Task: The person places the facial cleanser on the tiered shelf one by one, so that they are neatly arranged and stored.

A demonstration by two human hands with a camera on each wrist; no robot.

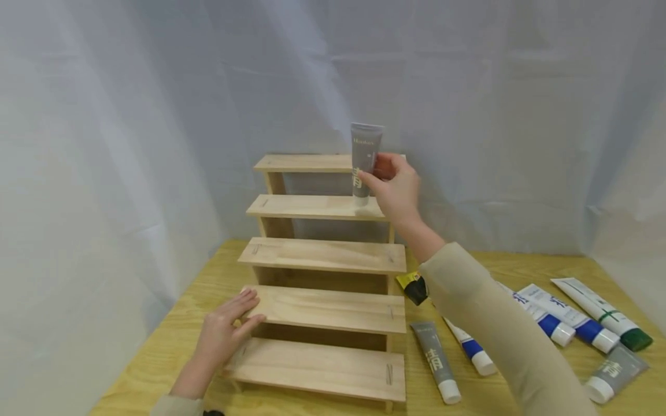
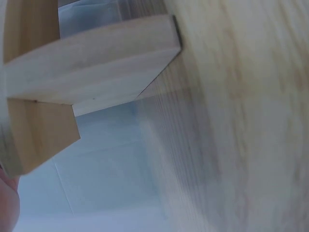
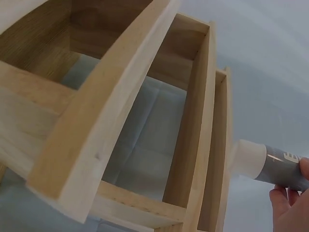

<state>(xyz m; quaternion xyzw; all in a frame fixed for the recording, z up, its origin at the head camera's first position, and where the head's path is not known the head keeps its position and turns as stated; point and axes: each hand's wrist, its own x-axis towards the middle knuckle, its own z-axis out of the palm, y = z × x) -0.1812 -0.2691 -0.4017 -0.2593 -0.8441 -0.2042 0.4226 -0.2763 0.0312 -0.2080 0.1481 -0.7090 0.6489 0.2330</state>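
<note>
- Table [image 1: 171, 323]: pale plywood top with white cloth hung behind it and to both sides.
- Stepped wooden rack [image 1: 322, 254]: five tiers rising toward the cloth, standing on the table; bare wood, with no tube resting on any tier.
- Right hand [image 1: 396, 188]: raised at the rack's upper right, fingers and thumb curled round the grey tube [image 1: 365, 162]. The tube is upright, white cap down, and the cap sits at or just above the second tier from the top; I cannot tell whether it bears on the wood. The right wrist view shows the cap just beside the tier's edge.
- Left hand [image 1: 226, 329]: fingers straight and flat, holding nothing, fingertips resting on the left end of the second tier from the bottom, apparently steadying the rack.
- Step in hand, as I judge it: standing the grey tube on an upper tier. The next move calls for settling the cap square on the board and releasing gently, since a tube balanced on its cap could tip.
- Loose tubes on the table right of the rack: a second grey tube [image 1: 436, 361], blue-and-white tubes [image 1: 569, 318], a green-capped tube [image 1: 603, 315], a yellow-and-black tube end [image 1: 413, 286].
- Writing: the held tube bears a pale word near its top, too small to read, and a large white Chinese character lower down; the same character, seemingly 清, shows on the lying grey tube.
</note>
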